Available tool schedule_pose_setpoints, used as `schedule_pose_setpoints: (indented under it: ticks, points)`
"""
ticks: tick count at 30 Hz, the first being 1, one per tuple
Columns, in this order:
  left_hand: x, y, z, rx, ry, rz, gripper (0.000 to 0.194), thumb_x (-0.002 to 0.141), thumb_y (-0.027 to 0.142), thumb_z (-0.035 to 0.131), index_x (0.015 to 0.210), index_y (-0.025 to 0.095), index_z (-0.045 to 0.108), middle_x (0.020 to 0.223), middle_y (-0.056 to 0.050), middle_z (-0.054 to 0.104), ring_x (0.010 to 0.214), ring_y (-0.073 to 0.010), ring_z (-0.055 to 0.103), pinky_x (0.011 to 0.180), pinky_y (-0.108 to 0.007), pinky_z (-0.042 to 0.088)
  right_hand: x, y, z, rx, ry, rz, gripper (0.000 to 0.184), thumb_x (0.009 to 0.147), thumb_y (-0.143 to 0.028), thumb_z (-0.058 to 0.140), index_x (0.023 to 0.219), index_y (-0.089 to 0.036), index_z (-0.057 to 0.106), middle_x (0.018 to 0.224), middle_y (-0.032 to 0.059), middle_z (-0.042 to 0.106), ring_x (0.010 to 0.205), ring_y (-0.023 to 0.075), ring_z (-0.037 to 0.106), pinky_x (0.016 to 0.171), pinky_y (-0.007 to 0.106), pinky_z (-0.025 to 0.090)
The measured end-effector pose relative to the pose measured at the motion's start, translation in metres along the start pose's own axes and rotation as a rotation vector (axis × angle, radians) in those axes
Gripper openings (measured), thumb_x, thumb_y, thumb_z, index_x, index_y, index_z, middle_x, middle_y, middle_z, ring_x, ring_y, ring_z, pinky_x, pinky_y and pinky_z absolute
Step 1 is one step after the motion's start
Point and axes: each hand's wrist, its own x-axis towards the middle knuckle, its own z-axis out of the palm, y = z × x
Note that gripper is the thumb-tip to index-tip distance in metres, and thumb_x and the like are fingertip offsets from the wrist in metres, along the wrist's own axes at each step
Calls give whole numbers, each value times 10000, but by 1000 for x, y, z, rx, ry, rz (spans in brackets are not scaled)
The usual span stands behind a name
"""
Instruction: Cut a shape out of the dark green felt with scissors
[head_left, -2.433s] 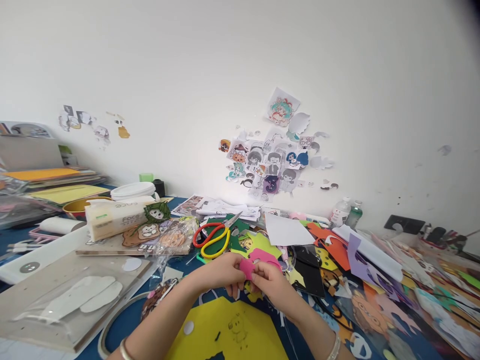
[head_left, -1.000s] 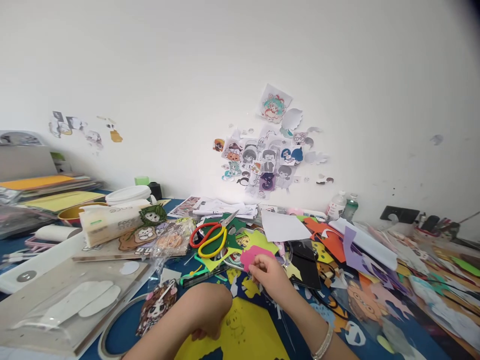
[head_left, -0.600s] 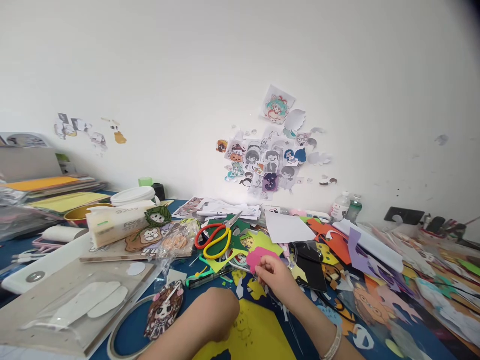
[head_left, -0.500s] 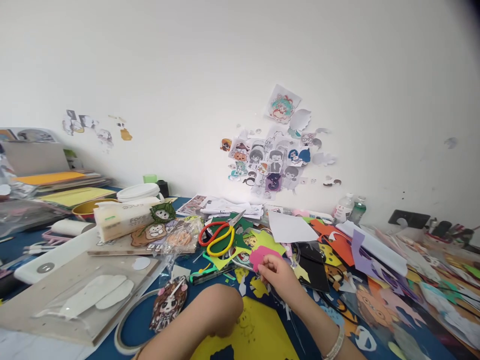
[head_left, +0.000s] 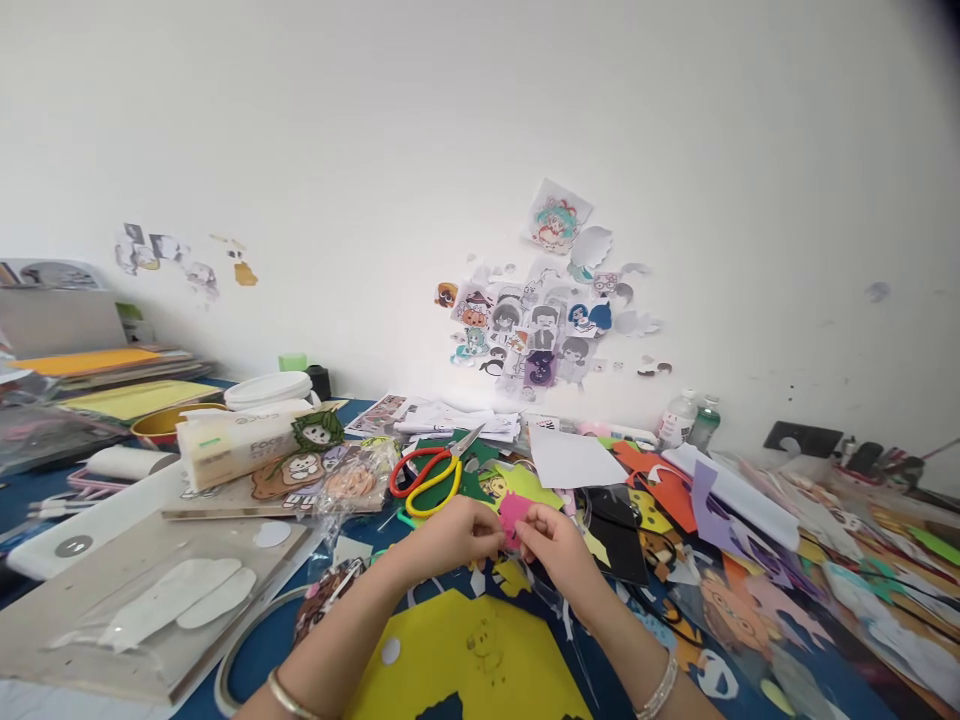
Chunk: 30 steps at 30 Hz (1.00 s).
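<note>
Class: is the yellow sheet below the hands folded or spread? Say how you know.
The yellow sheet is spread where visible: one broad surface, its small drawing uncovered. Its near end is out of view.

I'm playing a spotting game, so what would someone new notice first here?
Probably the bright pink paper in the middle, pinched between the left hand and right hand. Scissors with red and yellow handles lie just beyond the left hand. Behind, a cluster of cartoon pictures stands out on the pale wall.
</note>
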Motion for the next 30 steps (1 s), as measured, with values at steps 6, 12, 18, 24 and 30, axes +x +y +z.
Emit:
schedule_pose_setpoints:
  ticks: [6,12,18,24,30]
  points:
    - [11,-4,7,-225,82,-71,357,723,502,555,677,151,601,500,3,586,450,-116,530,490,-241,453,1,-2,-5,62,64,-16,346,706,-513,603,653,-198,471,500,-47,487,492,130,469,519,258,380]
    - [11,6,8,-372,140,-136,395,632,531,649,667,142,586,510,2,607,492,-123,571,533,-247,471,0,-6,-8,91,94,-16,337,701,-509,611,663,-197,491,508,-46,493,508,135,477,538,268,400]
    - [12,3,12,-499,181,-187,435,605,525,683,785,140,592,607,-7,650,567,-125,601,622,-274,499,1,-3,-8,81,99,-17,305,715,-480,606,676,-193,510,511,-36,507,504,141,493,527,271,401]
    - [13,3,12,-458,188,-225,425,614,525,675,781,145,584,596,-8,654,564,-127,605,610,-267,500,3,1,-8,50,100,-40,280,736,-451,581,685,-190,495,503,-45,495,499,136,487,522,267,397]
    - [13,7,17,-465,195,-231,393,623,495,681,763,140,587,594,-24,660,571,-133,616,610,-265,509,3,2,-7,-8,114,-60,256,734,-424,574,673,-191,490,501,-54,465,485,129,459,496,254,362]
